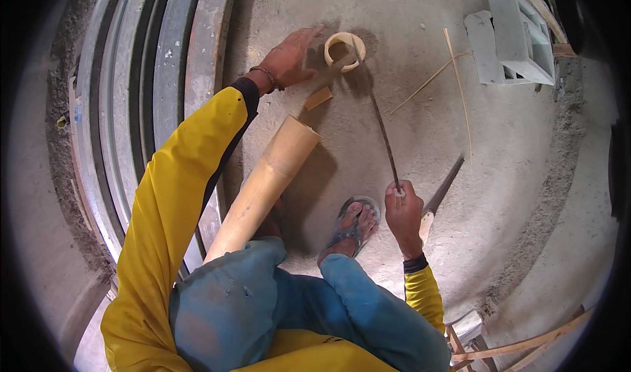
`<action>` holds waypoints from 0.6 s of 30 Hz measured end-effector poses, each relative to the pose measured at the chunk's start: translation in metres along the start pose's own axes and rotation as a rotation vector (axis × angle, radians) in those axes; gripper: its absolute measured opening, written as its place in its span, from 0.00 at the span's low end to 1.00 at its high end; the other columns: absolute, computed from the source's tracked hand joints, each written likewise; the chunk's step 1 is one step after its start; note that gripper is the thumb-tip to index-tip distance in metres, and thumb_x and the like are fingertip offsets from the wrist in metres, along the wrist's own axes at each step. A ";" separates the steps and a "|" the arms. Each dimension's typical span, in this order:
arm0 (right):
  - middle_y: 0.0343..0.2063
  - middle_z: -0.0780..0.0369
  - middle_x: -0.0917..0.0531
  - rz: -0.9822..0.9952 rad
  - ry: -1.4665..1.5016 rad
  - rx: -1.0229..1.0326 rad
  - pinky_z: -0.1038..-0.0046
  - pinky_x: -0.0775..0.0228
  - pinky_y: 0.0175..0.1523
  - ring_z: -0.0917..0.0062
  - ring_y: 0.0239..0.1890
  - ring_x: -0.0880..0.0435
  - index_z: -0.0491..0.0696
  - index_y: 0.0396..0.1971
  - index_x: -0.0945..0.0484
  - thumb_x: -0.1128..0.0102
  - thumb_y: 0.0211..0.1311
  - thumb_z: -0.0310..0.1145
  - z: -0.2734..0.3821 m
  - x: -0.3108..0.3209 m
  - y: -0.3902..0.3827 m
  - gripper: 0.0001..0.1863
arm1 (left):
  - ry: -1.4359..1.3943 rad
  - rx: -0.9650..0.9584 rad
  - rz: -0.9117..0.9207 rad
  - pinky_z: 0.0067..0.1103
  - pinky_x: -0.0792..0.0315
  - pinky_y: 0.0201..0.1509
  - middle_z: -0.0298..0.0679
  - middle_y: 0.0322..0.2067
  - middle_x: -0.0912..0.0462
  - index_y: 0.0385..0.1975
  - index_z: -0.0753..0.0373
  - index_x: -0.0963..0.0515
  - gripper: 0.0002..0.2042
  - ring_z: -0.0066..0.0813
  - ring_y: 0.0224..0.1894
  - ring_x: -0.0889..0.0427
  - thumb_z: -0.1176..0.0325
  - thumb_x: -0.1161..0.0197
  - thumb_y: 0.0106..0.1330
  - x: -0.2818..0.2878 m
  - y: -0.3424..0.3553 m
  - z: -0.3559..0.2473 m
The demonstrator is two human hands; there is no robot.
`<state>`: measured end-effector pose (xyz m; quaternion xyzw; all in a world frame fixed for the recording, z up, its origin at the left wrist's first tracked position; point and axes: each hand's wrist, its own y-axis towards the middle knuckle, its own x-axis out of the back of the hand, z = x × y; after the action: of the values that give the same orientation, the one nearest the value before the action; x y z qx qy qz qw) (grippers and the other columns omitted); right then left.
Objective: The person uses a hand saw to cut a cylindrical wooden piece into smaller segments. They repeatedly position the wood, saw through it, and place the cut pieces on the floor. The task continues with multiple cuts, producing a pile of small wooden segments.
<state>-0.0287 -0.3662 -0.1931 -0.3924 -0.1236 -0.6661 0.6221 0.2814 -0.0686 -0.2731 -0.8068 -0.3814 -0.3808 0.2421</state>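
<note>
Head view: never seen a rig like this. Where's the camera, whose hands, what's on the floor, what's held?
No machine here: a person wears two fisheye cameras on the head, and the left one took this, looking down; its wide lens bends straight edges. Both bare hands are that person's. The left hand is open and empty, near a bamboo ring. The right hand grips a long, thin, dark tool by its handle. On the concrete floor lie a bamboo offcut, thin slivers and a dark blade. A bamboo pole points away from the wearer, its near end hidden.
</note>
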 end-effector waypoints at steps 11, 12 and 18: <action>0.26 0.49 0.15 0.003 -0.092 -0.001 0.53 0.24 0.33 0.45 0.32 0.14 0.45 0.39 0.22 0.39 0.69 0.34 -0.009 -0.005 0.008 0.09 | -0.016 -0.018 0.037 0.36 0.42 0.82 0.52 0.74 0.38 0.80 0.55 0.52 0.50 0.53 0.77 0.41 0.64 0.26 0.59 -0.004 0.001 0.004; 0.26 0.49 0.15 0.001 -0.091 0.000 0.53 0.24 0.33 0.46 0.32 0.14 0.45 0.39 0.22 0.39 0.69 0.34 -0.009 -0.004 0.009 0.08 | -0.002 -0.018 0.011 0.36 0.41 0.81 0.52 0.73 0.37 0.79 0.55 0.50 0.49 0.53 0.76 0.39 0.65 0.26 0.59 -0.004 0.001 0.002; 0.25 0.49 0.15 -0.009 -0.049 -0.006 0.54 0.24 0.34 0.46 0.32 0.13 0.45 0.40 0.22 0.39 0.69 0.35 -0.013 -0.009 0.006 0.08 | 0.026 -0.250 -0.313 0.37 0.33 0.74 0.48 0.65 0.27 0.69 0.56 0.33 0.35 0.51 0.68 0.29 0.68 0.29 0.60 0.014 -0.003 -0.047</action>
<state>-0.0284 -0.3696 -0.2099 -0.4098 -0.1385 -0.6595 0.6148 0.2647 -0.0921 -0.2337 -0.7565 -0.4489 -0.4684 0.0829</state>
